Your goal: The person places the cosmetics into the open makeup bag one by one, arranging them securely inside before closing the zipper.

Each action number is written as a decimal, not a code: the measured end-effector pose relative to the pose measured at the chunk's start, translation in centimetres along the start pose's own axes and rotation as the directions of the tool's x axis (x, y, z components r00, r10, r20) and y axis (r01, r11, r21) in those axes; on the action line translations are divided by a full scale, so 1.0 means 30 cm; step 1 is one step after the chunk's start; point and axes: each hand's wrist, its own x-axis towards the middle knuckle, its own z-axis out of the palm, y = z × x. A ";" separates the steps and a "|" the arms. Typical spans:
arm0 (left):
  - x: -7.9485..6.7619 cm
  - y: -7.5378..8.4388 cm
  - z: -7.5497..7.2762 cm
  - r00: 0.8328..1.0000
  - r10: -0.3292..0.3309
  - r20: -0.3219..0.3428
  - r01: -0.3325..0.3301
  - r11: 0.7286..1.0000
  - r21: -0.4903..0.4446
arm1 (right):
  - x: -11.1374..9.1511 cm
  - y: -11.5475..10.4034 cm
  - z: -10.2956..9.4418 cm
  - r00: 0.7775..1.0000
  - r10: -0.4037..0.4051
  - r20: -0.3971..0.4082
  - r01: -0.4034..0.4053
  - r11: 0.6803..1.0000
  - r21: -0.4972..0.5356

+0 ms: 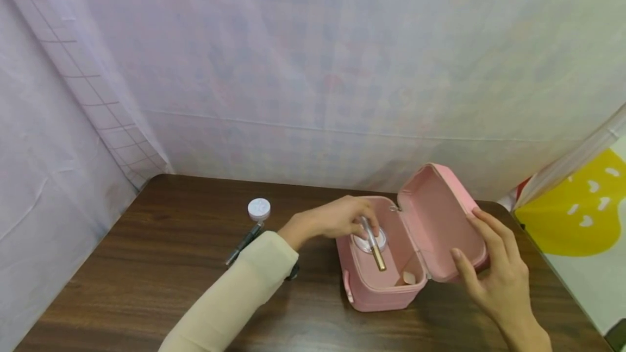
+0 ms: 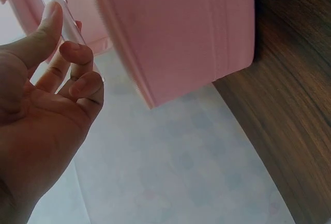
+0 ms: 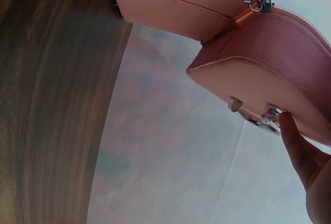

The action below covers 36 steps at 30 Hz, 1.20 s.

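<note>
My left hand (image 1: 344, 217) is over the open pink cosmetic case (image 1: 376, 299), pinching a slim lip gloss tube (image 1: 378, 258) with a pale shiny body and a gold end. In the left wrist view the tube's clear body (image 2: 71, 27) runs between thumb and fingers. Below the tube, inside the case, lies a round white container (image 1: 362, 244). A small beige piece (image 1: 409, 277) sits in the case's near right corner. My right hand (image 1: 504, 270) grips the tilted-back lid (image 1: 442, 221), thumb at its inner edge. Metal fittings (image 3: 269, 116) on the lid are beside a right fingertip in the right wrist view.
A white round container (image 1: 259, 209) stands left of the case on the dark wooden table (image 1: 146, 265). A dark pen-like stick (image 1: 244, 243) lies near it, partly behind the left sleeve. Pale curtain cloth (image 1: 313, 69) hangs behind the table.
</note>
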 end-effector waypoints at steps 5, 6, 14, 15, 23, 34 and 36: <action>0.031 -0.019 0.017 1.000 0.008 0.028 -0.009 0.999 0.045 | 0.001 0.001 0.001 1.000 -0.006 -0.002 0.006 1.000 0.000; 0.036 -0.021 0.021 0.999 0.010 0.034 -0.012 0.998 0.058 | 0.001 0.001 0.001 1.000 -0.006 -0.002 0.006 1.000 0.000; 0.058 -0.033 0.036 0.998 0.042 0.049 -0.049 0.989 0.140 | 0.002 -0.002 0.000 1.000 0.000 -0.003 0.000 1.000 -0.001; 0.059 -0.035 0.037 0.998 0.040 0.050 -0.047 0.988 0.150 | 0.002 -0.002 0.001 1.000 0.001 -0.004 -0.001 1.000 -0.001; 0.059 -0.055 0.046 0.996 0.058 0.062 -0.065 0.990 0.128 | 0.002 0.001 0.001 1.000 0.000 0.001 0.000 1.000 0.000; 0.053 -0.044 0.052 0.993 -0.015 0.114 -0.015 0.967 0.256 | 0.003 -0.001 0.000 1.000 -0.002 0.002 0.002 1.000 0.008; 0.053 -0.041 0.050 0.991 -0.035 0.128 0.002 0.967 0.253 | 0.003 -0.002 0.000 1.000 -0.002 0.000 0.002 1.000 0.013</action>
